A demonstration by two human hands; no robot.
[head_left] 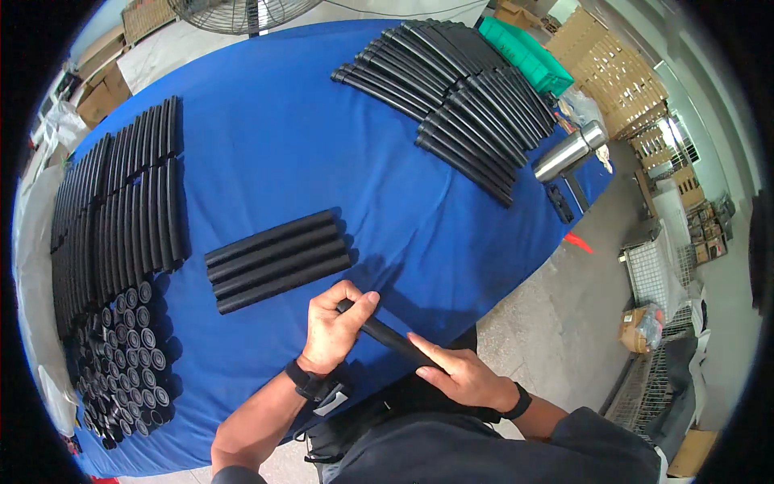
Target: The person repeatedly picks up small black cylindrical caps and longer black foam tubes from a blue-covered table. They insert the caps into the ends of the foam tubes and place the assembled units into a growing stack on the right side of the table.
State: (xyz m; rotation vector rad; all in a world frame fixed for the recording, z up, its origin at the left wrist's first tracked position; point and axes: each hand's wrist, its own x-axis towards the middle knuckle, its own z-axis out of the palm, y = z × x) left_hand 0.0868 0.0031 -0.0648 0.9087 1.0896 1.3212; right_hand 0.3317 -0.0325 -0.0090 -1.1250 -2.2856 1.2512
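A black tube [393, 337] slants across the front of my body, near the table's edge. My left hand [332, 324] is closed around its upper left end, the thumb lying close to the tip. At the lower right end, my right hand [461, 374] grips the tube between thumb and fingers, and its palm hides that end. Just beyond my left hand, several similar black tubes [278, 260] lie side by side on the blue cloth [266, 161]. Round black caps [133, 355] with pale rings are grouped at the left.
Rows of black tubes [133, 189] cover the table's left side. More tubes with thicker ends [463, 101] fill the far right. Near the right edge are a steel flask [568, 152], a small black part [559, 203] and a green crate [524, 55]. A fan [250, 11] stands behind the table.
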